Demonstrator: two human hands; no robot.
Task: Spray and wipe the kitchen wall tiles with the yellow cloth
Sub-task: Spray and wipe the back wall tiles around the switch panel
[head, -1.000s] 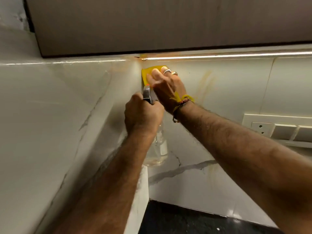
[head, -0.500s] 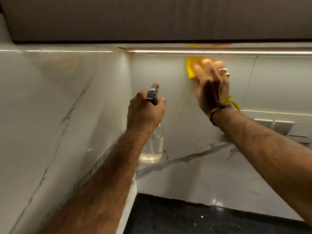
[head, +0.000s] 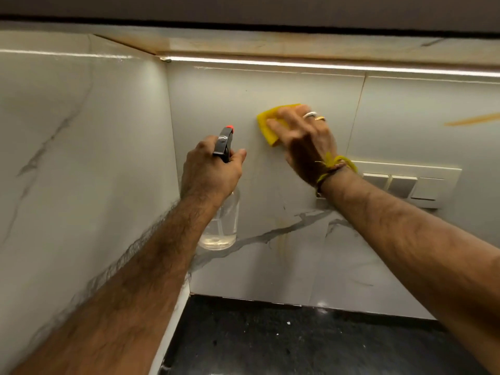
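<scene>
I'm mid-wipe: my right hand (head: 303,139) presses the yellow cloth (head: 267,125) flat-fingered against the wall tiles (head: 216,104), my left hand (head: 213,169) beside it grips the spray bottle (head: 221,220); next, I'd wipe rightward toward the orange streak (head: 473,119).

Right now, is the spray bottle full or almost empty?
Almost empty: the clear spray bottle shows only a shallow layer of liquid at its bottom.

Hidden and cut-off parts at the tiled corner

The right hand (head: 303,139) covered most of the yellow cloth (head: 266,125); the left hand (head: 212,169) hid the spray bottle (head: 220,226) neck. The right forearm masked the switch panel (head: 422,185) left end, and the counter (head: 297,342) ran off the bottom edge.
</scene>
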